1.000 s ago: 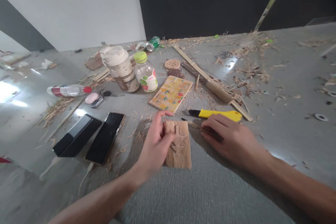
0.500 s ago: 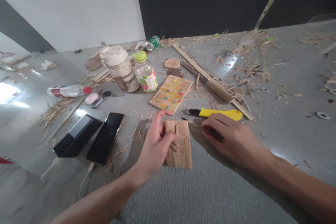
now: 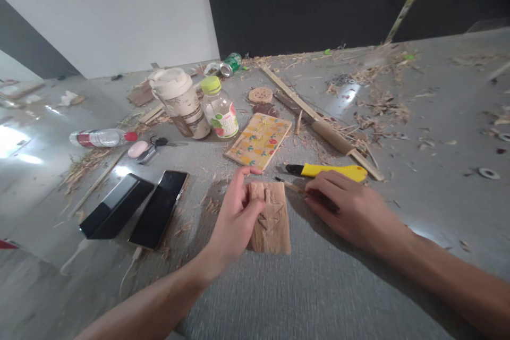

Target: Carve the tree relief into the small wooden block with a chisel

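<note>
A small wooden block (image 3: 274, 219) with a star carved into its top lies on the grey table (image 3: 319, 287) in front of me. My left hand (image 3: 235, 219) grips the block's left edge, thumb across its face and forefinger at its far corner. My right hand (image 3: 350, 211) lies just right of the block, fingers curled over a thin carving tool (image 3: 290, 186) whose tip points at the block's upper right corner. A yellow utility knife (image 3: 327, 170) rests just beyond my right hand.
A painted wooden panel (image 3: 258, 141), a green-capped bottle (image 3: 219, 108) and a lidded cup (image 3: 180, 102) stand beyond the block. Two phones (image 3: 137, 207) lie at left, with keys (image 3: 153, 147) and a fallen bottle (image 3: 101, 138). Wood sticks (image 3: 319, 125) and shavings litter the far right.
</note>
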`<control>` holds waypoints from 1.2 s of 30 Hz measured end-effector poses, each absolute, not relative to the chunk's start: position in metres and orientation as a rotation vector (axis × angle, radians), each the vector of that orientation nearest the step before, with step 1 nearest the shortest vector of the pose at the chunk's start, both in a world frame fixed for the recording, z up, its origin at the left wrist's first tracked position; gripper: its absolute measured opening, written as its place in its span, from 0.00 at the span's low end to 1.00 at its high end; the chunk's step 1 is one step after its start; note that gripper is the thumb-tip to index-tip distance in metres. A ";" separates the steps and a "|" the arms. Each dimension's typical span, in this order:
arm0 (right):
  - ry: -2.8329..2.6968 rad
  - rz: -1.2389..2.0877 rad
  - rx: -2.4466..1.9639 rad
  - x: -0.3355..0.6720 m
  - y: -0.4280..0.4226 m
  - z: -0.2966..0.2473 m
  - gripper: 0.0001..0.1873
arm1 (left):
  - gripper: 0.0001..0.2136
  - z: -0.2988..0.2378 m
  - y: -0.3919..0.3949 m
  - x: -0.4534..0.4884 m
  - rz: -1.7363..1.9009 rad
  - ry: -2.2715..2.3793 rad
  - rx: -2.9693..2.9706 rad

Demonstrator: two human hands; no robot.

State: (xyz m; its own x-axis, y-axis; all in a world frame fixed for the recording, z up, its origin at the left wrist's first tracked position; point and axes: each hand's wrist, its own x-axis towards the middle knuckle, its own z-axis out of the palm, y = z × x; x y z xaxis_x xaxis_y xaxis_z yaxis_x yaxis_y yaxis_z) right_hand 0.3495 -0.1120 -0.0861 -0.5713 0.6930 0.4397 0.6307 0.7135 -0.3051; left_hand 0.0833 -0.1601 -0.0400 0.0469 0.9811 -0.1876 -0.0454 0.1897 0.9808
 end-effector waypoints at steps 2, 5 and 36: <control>-2.381 0.169 -1.010 0.350 -0.112 -0.086 0.08 | 0.21 -0.040 -0.160 0.083 1.061 1.227 1.049; -2.384 0.171 -1.014 0.350 -0.112 -0.087 0.08 | 0.22 -0.041 -0.160 0.083 1.062 1.242 1.062; -2.388 0.149 -1.029 0.349 -0.112 -0.086 0.09 | 0.22 -0.041 -0.160 0.083 1.036 1.253 1.064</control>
